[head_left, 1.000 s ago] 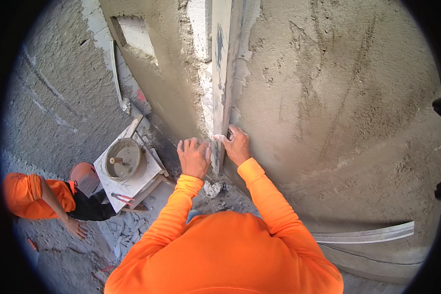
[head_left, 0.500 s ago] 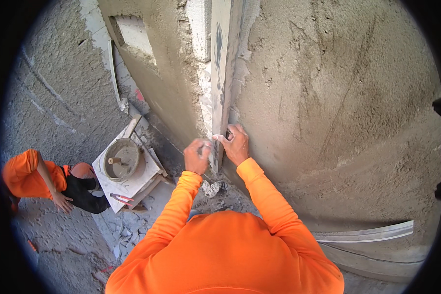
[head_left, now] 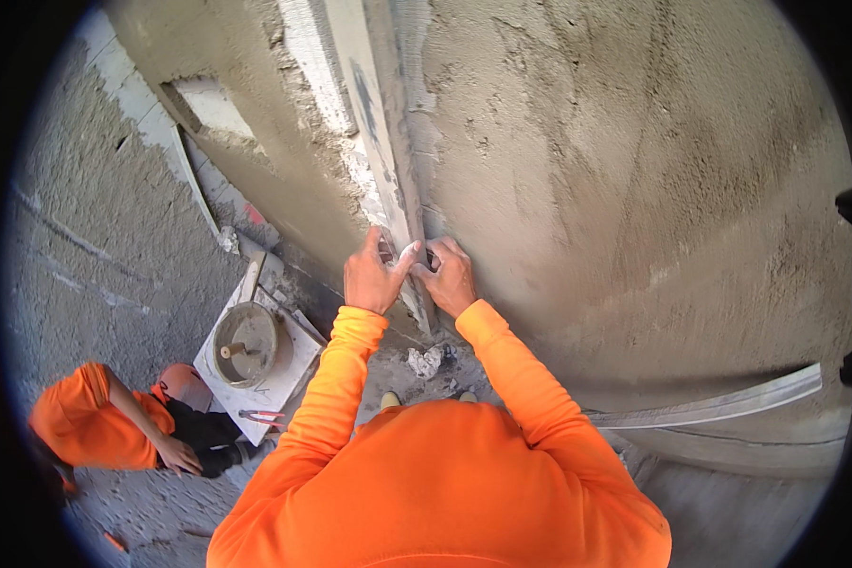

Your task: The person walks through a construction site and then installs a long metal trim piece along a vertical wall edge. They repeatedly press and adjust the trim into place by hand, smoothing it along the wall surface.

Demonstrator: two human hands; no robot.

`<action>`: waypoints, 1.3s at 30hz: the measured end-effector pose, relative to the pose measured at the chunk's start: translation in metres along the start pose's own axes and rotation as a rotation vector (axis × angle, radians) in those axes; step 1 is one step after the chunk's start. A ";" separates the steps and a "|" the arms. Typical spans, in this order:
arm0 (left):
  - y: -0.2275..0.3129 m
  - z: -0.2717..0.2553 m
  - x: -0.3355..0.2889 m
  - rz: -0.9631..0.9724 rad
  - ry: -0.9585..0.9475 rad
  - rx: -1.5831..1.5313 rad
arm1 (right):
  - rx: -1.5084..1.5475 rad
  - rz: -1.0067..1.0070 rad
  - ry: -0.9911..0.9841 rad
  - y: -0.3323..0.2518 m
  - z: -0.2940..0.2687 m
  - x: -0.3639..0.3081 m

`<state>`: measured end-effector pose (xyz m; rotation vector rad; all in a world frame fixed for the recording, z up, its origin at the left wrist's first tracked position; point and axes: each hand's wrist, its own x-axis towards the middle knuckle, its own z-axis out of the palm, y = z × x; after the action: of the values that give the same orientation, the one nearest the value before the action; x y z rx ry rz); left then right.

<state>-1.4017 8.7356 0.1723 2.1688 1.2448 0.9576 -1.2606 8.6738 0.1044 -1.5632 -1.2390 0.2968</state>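
A long, narrow mortar-smeared board (head_left: 381, 142) stands along the corner edge between two wall faces. My left hand (head_left: 371, 279) is closed on the board's left side, its thumb reaching across the front face. On the opposite side my right hand (head_left: 449, 282) grips the same board with curled fingers, its thumb close to the left one. Something small and dark shows between the fingers of each hand, too hidden to name. Bare white block (head_left: 314, 66) shows beside the board's upper left.
Fresh grey plaster covers the right wall (head_left: 615, 189). At left, a bucket (head_left: 246, 345) with a wooden-handled tool stands on a small platform (head_left: 220, 390) beside red-handled pliers (head_left: 261, 417). A co-worker in orange (head_left: 99, 417) is beyond. A pale strip (head_left: 719, 407) lies at lower right.
My left hand, apart from the board before, has closed onto its left side. My right hand stays on the board. The whole view has shifted and tilted.
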 end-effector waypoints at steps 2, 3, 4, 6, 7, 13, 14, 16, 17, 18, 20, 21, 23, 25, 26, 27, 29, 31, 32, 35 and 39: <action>-0.001 0.001 -0.001 -0.032 -0.033 -0.017 | -0.011 0.029 -0.011 -0.001 0.000 -0.001; -0.001 0.001 -0.002 -0.058 -0.053 -0.022 | -0.015 0.043 -0.015 -0.002 0.001 -0.002; 0.000 0.001 -0.003 -0.080 -0.054 -0.063 | -0.022 0.050 -0.010 -0.003 0.001 -0.002; 0.002 0.001 -0.004 -0.114 -0.045 -0.152 | -0.040 0.070 0.003 -0.005 0.002 -0.003; 0.003 0.001 -0.005 -0.125 -0.048 -0.141 | -0.032 0.062 0.016 -0.006 0.002 -0.004; 0.001 0.011 -0.006 -0.083 -0.011 -0.097 | -0.045 0.175 0.135 -0.003 0.005 -0.015; 0.001 0.012 -0.007 -0.079 -0.007 -0.110 | -0.005 0.220 0.153 -0.003 0.008 -0.022; 0.000 0.014 -0.007 -0.076 -0.003 -0.121 | 0.094 0.314 0.208 -0.006 0.014 -0.035; 0.000 0.014 -0.007 -0.078 -0.005 -0.120 | 0.151 0.365 0.243 -0.008 0.017 -0.043; 0.000 0.014 -0.007 -0.080 -0.002 -0.119 | 0.207 0.469 0.272 -0.011 0.019 -0.049; 0.001 0.013 -0.007 -0.071 0.004 -0.134 | 0.112 0.352 0.246 -0.020 0.020 -0.059; 0.001 0.012 -0.007 -0.067 0.004 -0.147 | 0.061 0.393 0.184 -0.023 0.017 -0.059; 0.002 0.010 -0.006 -0.060 -0.004 -0.125 | -0.100 0.154 0.175 -0.025 0.008 -0.049; 0.003 0.009 -0.006 -0.058 -0.021 -0.110 | -0.179 0.051 0.145 -0.022 -0.005 -0.028; 0.004 0.008 -0.005 -0.057 -0.029 -0.103 | -0.175 0.029 0.146 -0.018 -0.011 -0.014; 0.005 0.007 -0.005 -0.055 -0.029 -0.095 | -0.159 -0.026 0.181 -0.014 -0.014 -0.004; 0.008 0.006 -0.004 -0.057 -0.014 -0.118 | -0.125 0.062 0.213 -0.007 -0.011 0.010; 0.010 0.005 -0.004 -0.052 -0.002 -0.135 | -0.109 0.140 0.256 0.001 -0.003 0.013; 0.011 0.004 -0.003 -0.046 -0.004 -0.144 | -0.118 0.193 0.266 0.005 0.002 0.010; 0.012 0.001 -0.002 -0.093 -0.065 -0.116 | -0.072 0.262 0.284 0.007 0.014 -0.011; 0.010 -0.002 0.001 -0.081 -0.094 -0.115 | -0.075 0.411 0.173 -0.016 0.024 -0.046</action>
<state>-1.3970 8.7314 0.1810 2.0352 1.1935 0.8621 -1.3063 8.6488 0.0899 -1.8634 -0.7978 0.3707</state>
